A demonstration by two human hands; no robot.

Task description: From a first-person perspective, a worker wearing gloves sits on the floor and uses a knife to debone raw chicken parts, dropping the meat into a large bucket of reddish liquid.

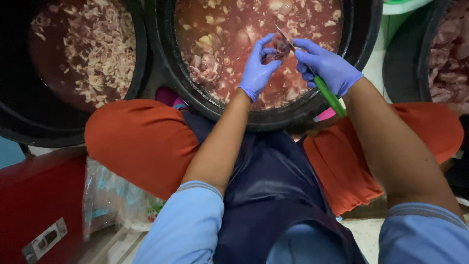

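Blue-gloved, the left hand (257,68) pinches a small dark piece of meat (274,54) over the middle black tub (364,29), which holds pale chunks in reddish liquid. Just beside it, the right hand (328,67) is closed around a green-handled knife (328,95), blade tip at the meat. Another black tub (139,58) of pale scraps sits to the left, a third (405,73) at right

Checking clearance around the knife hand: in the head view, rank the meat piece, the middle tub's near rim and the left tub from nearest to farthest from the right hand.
From the right hand:
1. Meat piece, just left, in the left hand.
2. Middle tub's near rim, below.
3. Left tub, far left.
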